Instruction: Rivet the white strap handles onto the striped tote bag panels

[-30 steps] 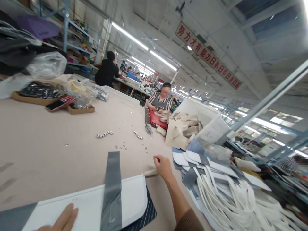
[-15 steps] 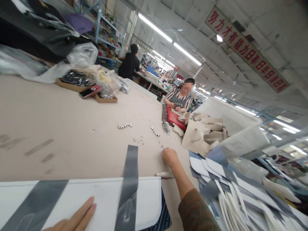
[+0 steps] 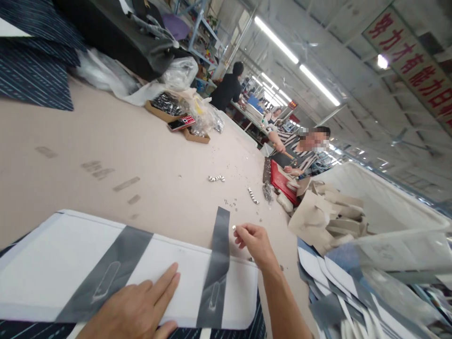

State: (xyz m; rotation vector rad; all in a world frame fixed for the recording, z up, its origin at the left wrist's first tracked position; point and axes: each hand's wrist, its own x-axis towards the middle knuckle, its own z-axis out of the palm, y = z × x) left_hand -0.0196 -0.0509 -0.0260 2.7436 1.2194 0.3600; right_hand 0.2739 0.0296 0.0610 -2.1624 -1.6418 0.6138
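A long white panel (image 3: 169, 252) with rounded corners lies on the table over dark blue striped fabric (image 3: 260, 320). Two grey strips cross it, a left one (image 3: 118, 259) and a right one (image 3: 221, 235) whose far end sticks out beyond the panel's edge. My left hand (image 3: 137, 303) rests flat on the panel between the strips, fingers stretched out. Just beyond the panel's far edge, beside the right strip's end, my right hand (image 3: 254, 240) pinches a small shiny metal piece (image 3: 233, 228). Its exact kind is too small to tell.
Small loose metal pieces (image 3: 231, 203) and two rows of stacked metal pieces (image 3: 216, 179) lie ahead. Cardboard trays (image 3: 197, 137) stand farther left. Stacked white-and-grey panels (image 3: 341, 273) and a white bin (image 3: 399, 193) are right. A co-worker (image 3: 296, 150) holds a hammer across the table.
My right hand has come back from the scattered metal pieces toward the right strip, now with one between its fingertips. My left hand stays on the panel; the view has swung left.
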